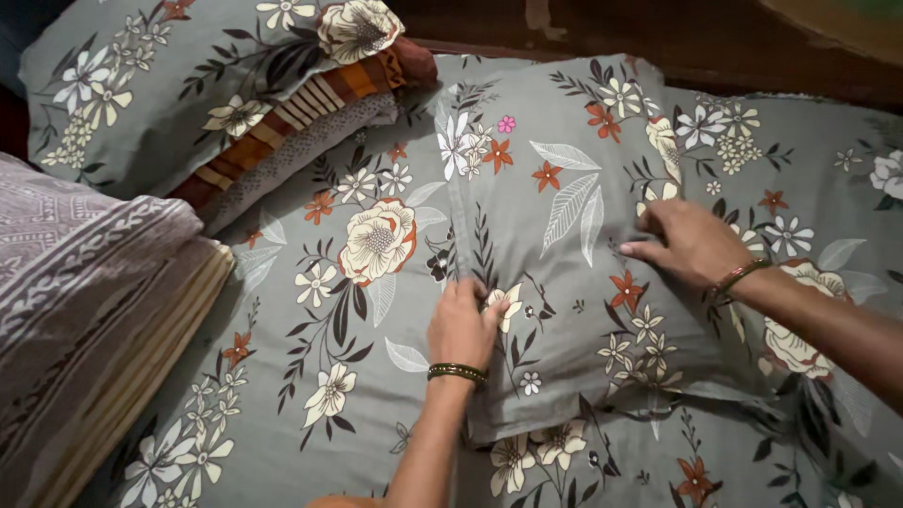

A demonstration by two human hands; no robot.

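Observation:
A grey floral pillow [564, 216] lies on a bed covered by a matching grey floral sheet [310, 376]. My left hand [463, 325] presses on the pillow's left edge, fingers curled over the seam, a dark bangle at the wrist. Flat on the pillow's right side rests my right hand [689, 243], fingers pointing left, with a thin bangle on the wrist. Neither hand lifts anything; both lie on the pillowcase fabric.
A second floral pillow [160, 85] sits at the top left on a brown striped cushion [310, 99]. Folded patterned blankets [85, 301] are stacked along the left. Dark wood [677, 38] runs behind the bed's head.

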